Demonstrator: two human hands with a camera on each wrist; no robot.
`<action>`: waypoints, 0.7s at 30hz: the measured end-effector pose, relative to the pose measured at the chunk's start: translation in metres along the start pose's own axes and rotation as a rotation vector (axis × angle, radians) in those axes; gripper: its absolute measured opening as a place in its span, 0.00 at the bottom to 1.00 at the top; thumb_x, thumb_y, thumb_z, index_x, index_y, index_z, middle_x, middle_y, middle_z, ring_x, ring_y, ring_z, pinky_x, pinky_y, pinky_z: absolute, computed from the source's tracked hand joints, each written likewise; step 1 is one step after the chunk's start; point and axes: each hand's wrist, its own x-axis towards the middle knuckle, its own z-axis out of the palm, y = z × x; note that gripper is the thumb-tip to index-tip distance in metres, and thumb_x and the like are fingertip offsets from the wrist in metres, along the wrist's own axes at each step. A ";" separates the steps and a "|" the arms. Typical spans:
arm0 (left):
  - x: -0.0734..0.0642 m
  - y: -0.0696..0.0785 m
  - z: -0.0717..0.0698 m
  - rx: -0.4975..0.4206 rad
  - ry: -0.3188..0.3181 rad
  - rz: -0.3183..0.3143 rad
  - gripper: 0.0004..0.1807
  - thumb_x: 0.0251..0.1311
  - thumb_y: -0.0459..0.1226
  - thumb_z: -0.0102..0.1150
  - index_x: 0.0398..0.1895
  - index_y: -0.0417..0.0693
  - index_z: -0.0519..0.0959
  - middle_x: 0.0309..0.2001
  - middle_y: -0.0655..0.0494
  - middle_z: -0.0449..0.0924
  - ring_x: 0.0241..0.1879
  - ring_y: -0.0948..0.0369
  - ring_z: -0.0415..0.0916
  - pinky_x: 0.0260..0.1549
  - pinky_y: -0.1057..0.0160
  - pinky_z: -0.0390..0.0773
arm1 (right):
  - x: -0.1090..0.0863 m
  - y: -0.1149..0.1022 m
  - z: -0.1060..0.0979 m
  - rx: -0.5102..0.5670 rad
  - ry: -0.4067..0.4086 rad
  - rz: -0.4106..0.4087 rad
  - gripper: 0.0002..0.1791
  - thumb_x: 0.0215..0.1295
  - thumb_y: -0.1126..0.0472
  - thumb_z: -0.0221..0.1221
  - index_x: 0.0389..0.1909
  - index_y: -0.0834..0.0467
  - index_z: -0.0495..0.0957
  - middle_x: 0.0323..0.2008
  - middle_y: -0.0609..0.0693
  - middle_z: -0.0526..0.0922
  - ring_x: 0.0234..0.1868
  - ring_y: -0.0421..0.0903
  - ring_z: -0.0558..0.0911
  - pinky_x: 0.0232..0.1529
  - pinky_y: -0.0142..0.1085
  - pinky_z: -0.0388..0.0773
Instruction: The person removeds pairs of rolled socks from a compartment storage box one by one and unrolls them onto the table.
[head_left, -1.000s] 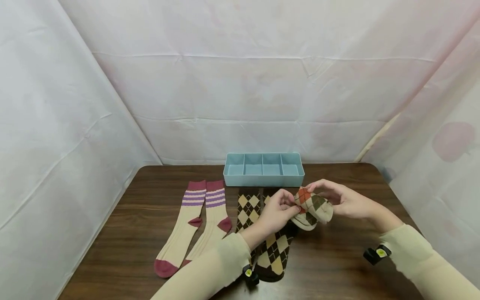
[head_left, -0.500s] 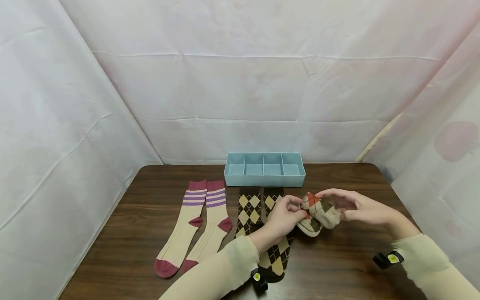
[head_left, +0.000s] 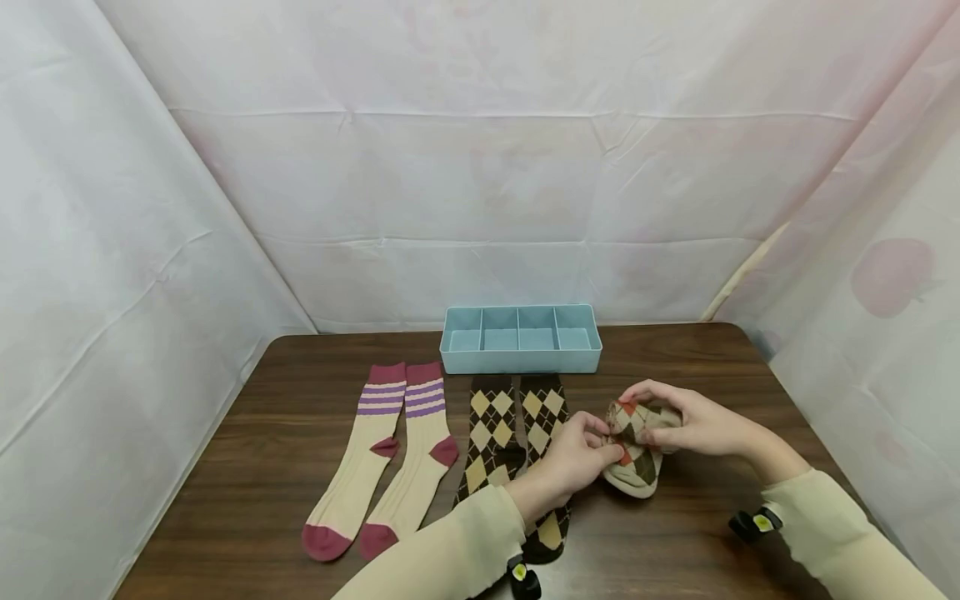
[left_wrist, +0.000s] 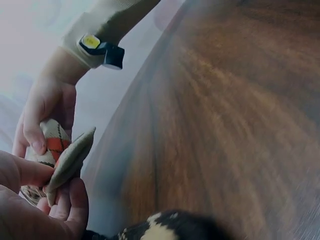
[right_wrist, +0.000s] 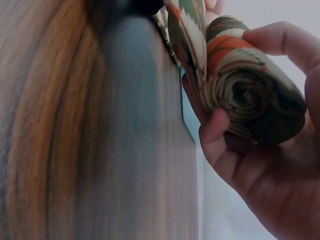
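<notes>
A rolled pair of beige argyle socks (head_left: pixel 633 458) with orange and green diamonds is held just above the table, right of the middle. My left hand (head_left: pixel 573 457) pinches its near-left edge, a loose cuff flap, between thumb and fingers. On the other side my right hand (head_left: pixel 693 423) grips the roll with thumb and curled fingers. The right wrist view shows the spiral end of the rolled socks (right_wrist: pixel 245 97) between that hand's thumb and fingers. In the left wrist view a beige flap (left_wrist: pixel 70 160) stands out from the roll.
Brown argyle socks (head_left: pixel 491 429) lie flat, partly under the left forearm. Left of them lie cream socks (head_left: pixel 367 450) with maroon toes and purple stripes. A light-blue tray (head_left: pixel 521 361) with several compartments stands at the table's back edge. White sheets hang around the table (head_left: pixel 247 467).
Both hands have come lower and nearer with the rolled socks. My right thumb has moved onto the front of the roll, and the flap now faces down.
</notes>
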 end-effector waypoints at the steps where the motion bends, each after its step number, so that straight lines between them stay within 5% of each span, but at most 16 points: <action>1: -0.001 -0.001 0.002 0.007 0.002 -0.003 0.13 0.68 0.30 0.72 0.48 0.46 0.76 0.32 0.55 0.82 0.29 0.63 0.77 0.28 0.66 0.73 | -0.001 0.001 0.000 -0.005 -0.005 -0.002 0.26 0.75 0.66 0.68 0.71 0.54 0.75 0.63 0.51 0.83 0.61 0.42 0.83 0.52 0.37 0.83; 7: -0.007 -0.004 0.012 0.056 0.000 -0.015 0.11 0.67 0.30 0.72 0.45 0.48 0.78 0.31 0.57 0.80 0.27 0.64 0.75 0.27 0.67 0.73 | -0.010 0.012 0.001 0.005 -0.047 0.008 0.24 0.79 0.66 0.63 0.72 0.53 0.75 0.64 0.52 0.83 0.63 0.43 0.82 0.53 0.38 0.83; 13: -0.013 -0.007 0.024 0.206 -0.021 -0.025 0.08 0.66 0.33 0.73 0.41 0.52 0.81 0.28 0.62 0.81 0.26 0.67 0.75 0.28 0.67 0.75 | -0.020 0.019 0.001 -0.054 -0.107 0.015 0.23 0.79 0.65 0.64 0.71 0.53 0.76 0.61 0.49 0.84 0.61 0.41 0.82 0.53 0.38 0.82; 21: -0.013 -0.003 0.027 0.409 -0.037 -0.020 0.06 0.66 0.37 0.73 0.44 0.54 0.87 0.23 0.66 0.82 0.20 0.68 0.77 0.26 0.68 0.76 | -0.024 0.018 0.002 -0.177 0.020 -0.178 0.21 0.68 0.70 0.74 0.56 0.49 0.81 0.57 0.49 0.84 0.57 0.42 0.83 0.55 0.35 0.80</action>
